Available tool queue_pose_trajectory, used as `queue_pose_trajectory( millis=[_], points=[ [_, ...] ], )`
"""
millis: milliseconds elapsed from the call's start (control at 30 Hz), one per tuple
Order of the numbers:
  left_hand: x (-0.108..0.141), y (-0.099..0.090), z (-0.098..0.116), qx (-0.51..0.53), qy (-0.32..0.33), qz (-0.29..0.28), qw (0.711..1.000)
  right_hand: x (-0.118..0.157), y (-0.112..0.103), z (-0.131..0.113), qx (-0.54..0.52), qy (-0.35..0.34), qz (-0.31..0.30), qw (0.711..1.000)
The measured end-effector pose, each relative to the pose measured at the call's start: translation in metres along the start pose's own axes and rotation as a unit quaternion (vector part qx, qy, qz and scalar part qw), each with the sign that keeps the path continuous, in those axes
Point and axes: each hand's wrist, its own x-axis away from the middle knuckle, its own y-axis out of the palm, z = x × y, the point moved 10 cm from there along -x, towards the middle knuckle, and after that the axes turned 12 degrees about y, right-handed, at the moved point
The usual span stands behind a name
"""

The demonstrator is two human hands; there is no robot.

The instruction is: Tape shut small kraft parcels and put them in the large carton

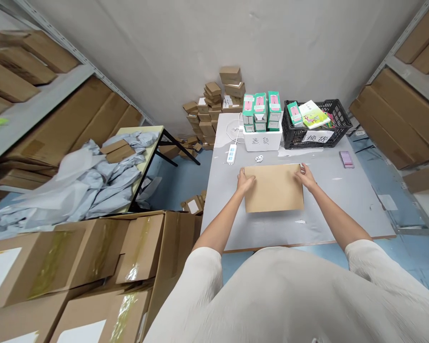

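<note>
A flat brown cardboard piece (274, 190) is held above the grey table (346, 200), in front of my body. My left hand (245, 181) grips its left edge near the upper corner, thumb on top. At the upper right corner my right hand (306, 176) pinches the same piece, its thumb lying on the surface. The fingers under the cardboard are partly hidden. A small white object (259, 158) lies just beyond its far edge.
Beyond are a white bin (262, 141) of green boxes, a black crate (290, 138), a power strip (231, 154) and a purple item (346, 159). Taped cartons (103, 247) stand at lower left. Grey plastic bags (82, 186) cover a side table.
</note>
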Motion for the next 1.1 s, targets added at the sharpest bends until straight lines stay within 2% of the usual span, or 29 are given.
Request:
queue_pose_trajectory(
  millis=[133, 267, 400, 567, 667, 800, 900, 1000, 1100],
  points=[
    [-0.003, -0.017, 0.018, -0.006, -0.024, 0.032, 0.999, -0.005, -0.009, -0.024, -0.016, -0.044, 0.038, 0.998],
    [-0.001, -0.030, 0.031, 0.010, -0.011, 0.057, 0.998, -0.004, -0.016, -0.035, -0.039, -0.078, 0.068, 0.994],
    [0.002, -0.037, 0.033, 0.007, -0.001, 0.073, 0.997, -0.001, -0.023, -0.034, -0.045, -0.086, 0.095, 0.991],
    [0.011, -0.035, 0.031, -0.011, 0.001, 0.064, 0.998, 0.000, -0.035, -0.018, -0.009, -0.036, 0.150, 0.988],
    [0.014, -0.032, 0.030, -0.002, 0.009, 0.053, 0.999, 0.001, -0.034, -0.012, 0.006, -0.016, 0.131, 0.991],
    [0.016, -0.029, 0.024, 0.014, 0.008, 0.027, 1.000, 0.008, -0.032, -0.012, 0.014, -0.028, 0.102, 0.994],
    [0.022, -0.029, 0.023, -0.017, 0.019, 0.006, 1.000, 0.014, -0.032, -0.003, 0.011, -0.003, 0.095, 0.995],
    [0.032, -0.029, 0.041, -0.115, 0.082, 0.002, 0.990, 0.020, -0.030, 0.002, 0.013, 0.008, 0.074, 0.997],
    [0.048, -0.006, 0.067, -0.185, 0.176, -0.065, 0.965, 0.026, -0.025, 0.003, 0.022, 0.006, 0.041, 0.999]
  ],
)
